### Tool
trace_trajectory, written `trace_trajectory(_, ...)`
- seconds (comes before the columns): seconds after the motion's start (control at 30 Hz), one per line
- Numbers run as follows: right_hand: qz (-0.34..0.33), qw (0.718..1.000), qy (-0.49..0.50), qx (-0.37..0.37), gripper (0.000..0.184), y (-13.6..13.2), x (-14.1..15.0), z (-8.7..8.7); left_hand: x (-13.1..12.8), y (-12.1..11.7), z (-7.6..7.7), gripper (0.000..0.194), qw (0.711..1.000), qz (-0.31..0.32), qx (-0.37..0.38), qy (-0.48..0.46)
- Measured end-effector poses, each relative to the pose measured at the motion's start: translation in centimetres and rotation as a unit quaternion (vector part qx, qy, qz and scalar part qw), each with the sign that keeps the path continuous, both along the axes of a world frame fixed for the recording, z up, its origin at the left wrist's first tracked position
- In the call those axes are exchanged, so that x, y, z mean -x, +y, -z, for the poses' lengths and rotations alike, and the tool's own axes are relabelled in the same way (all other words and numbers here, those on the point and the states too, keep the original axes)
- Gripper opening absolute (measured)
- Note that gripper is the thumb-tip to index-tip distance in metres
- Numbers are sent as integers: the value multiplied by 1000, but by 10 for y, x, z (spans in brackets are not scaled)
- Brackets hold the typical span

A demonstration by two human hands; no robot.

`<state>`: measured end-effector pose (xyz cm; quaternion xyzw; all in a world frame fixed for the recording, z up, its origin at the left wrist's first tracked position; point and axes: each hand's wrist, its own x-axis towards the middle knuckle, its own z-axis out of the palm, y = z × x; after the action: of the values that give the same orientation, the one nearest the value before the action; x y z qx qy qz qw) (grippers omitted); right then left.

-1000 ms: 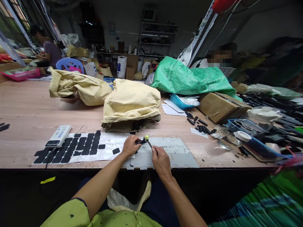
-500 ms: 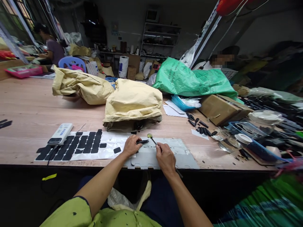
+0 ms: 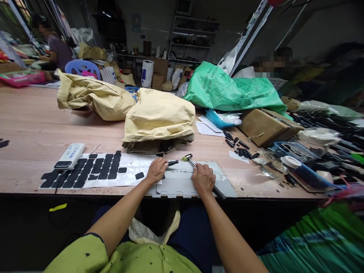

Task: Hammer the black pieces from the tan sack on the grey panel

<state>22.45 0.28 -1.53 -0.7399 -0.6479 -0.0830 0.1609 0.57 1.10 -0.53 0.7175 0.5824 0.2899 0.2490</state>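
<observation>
My right hand (image 3: 203,178) is closed round the handle of a small hammer (image 3: 188,157), whose head has a yellowish-green face and points away from me. Between the fingers of my left hand (image 3: 157,170) is a slim black part (image 3: 173,163) with a narrow tip, pointing right toward the hammer's head. Both hands are over a grey board (image 3: 176,186) at the table's front edge. Left of it lies a white sheet (image 3: 127,174) bearing rows of black rounded pads (image 3: 101,168).
A white electronic device (image 3: 69,156) sits on the pads. Beyond my hands lies an open cream sack (image 3: 159,113). Several black parts (image 3: 243,152) are scattered right, near a cardboard box (image 3: 267,127) and a blue basket (image 3: 308,167). A green sack (image 3: 227,89) lies behind; two people sit farther off.
The hammer has shifted right and its handle now shows below my right hand. My left hand still holds the black part. The whole view has moved slightly.
</observation>
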Motion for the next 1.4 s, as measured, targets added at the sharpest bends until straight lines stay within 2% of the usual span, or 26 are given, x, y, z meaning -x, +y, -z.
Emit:
trace_trajectory(0.1,4,1000,0,6,23,0,0,-2,0,-14,-10,27,999,-10,-12,-35)
trace_trajectory(0.2,4,1000,0,15,25,-1,1,-3,3,-54,-18,34,997,-1,-23,-74)
trace_trajectory(0.23,4,1000,-1,16,26,-2,1,-4,6,-72,-18,36,997,25,-20,-75)
trace_trajectory(0.3,5,1000,-1,18,26,-3,1,-5,11,-110,-11,36,992,116,-20,-54)
trace_trajectory(0.37,7,1000,-5,20,28,-4,2,-5,16,-141,2,35,981,193,-8,-16)
trace_trajectory(0.4,8,1000,-7,22,29,-4,2,-5,19,-153,11,35,979,202,11,5)
trace_trajectory(0.43,8,1000,-7,23,29,-3,2,-5,22,-162,20,36,981,186,41,29)
trace_trajectory(0.5,8,1000,-4,23,29,-3,2,-4,25,-170,37,38,982,112,128,86)
trace_trajectory(0.57,6,1000,1,20,29,-3,1,-4,26,-168,48,42,963,54,220,147)
trace_trajectory(0.63,6,1000,2,17,28,-3,0,-3,24,-162,47,40,941,53,280,185)
trace_trajectory(0.7,8,1000,1,14,28,-3,0,-2,20,-155,33,36,935,106,287,182)
trace_trajectory(0.77,5,1000,0,12,28,-3,-1,-2,12,-145,10,39,937,195,257,136)
trace_trajectory(0.83,0,1000,0,9,27,-2,-1,-2,3,-130,-16,35,931,284,221,49)
trace_trajectory(0.87,-1,1000,0,8,27,-2,-1,-2,-1,-118,-28,32,929,308,205,-1)
trace_trajectory(0.9,-2,1000,0,6,27,-2,-1,-3,-6,-104,-37,30,933,305,188,-44)
trace_trajectory(0.93,-2,1000,1,5,27,-2,-1,-3,-10,-87,-44,30,944,273,167,-74)
trace_trajectory(0.97,-1,1000,2,4,26,-2,0,-3,-13,-67,-49,29,964,211,138,-83)
trace_trajectory(1.03,-1,1000,3,3,26,-2,0,-3,-15,-23,-51,27,995,49,61,-61)
trace_trajectory(1.1,0,1000,3,3,25,-2,0,-3,-13,21,-47,28,994,-99,32,-35)
trace_trajectory(1.17,2,1000,1,1,24,-1,-1,-2,-9,57,-41,31,976,-204,72,16)
trace_trajectory(1.2,3,1000,0,0,24,-1,-1,-1,-7,72,-38,31,967,-232,94,38)
trace_trajectory(1.27,3,1000,-1,-3,23,0,-1,0,-5,92,-32,31,959,-246,128,64)
trace_trajectory(1.4,4,1000,5,-3,23,0,-1,0,-3,107,-27,31,963,-219,146,67)
